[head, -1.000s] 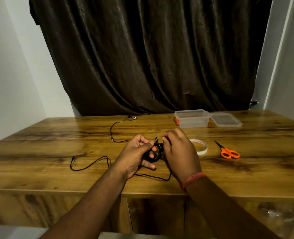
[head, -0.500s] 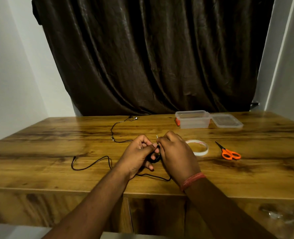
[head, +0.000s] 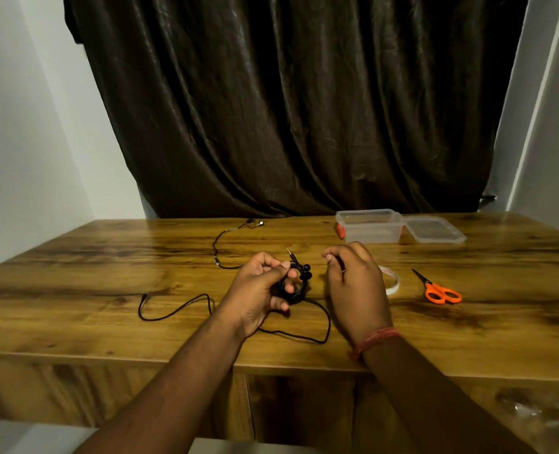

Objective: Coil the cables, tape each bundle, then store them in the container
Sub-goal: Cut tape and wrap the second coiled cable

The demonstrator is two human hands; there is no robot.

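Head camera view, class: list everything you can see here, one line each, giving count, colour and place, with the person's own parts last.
coiled earphone cable: one, black, held in the left hand above the table centre, jack plug pointing up.
loose cable: one, black, lying on the table near the front edge, running under the left hand.
second earphone cable: one, black, far centre of the table.
tape roll: one, white, behind the right hand.
scissors: one, orange handles, right of the tape roll.
container: one, clear, far right.
lid: one, clear, beside the container.
table: one, brown wood.
curtain: one, dark brown, behind.
left hand: grips the coil.
right hand: fingers curled; right of the coil.
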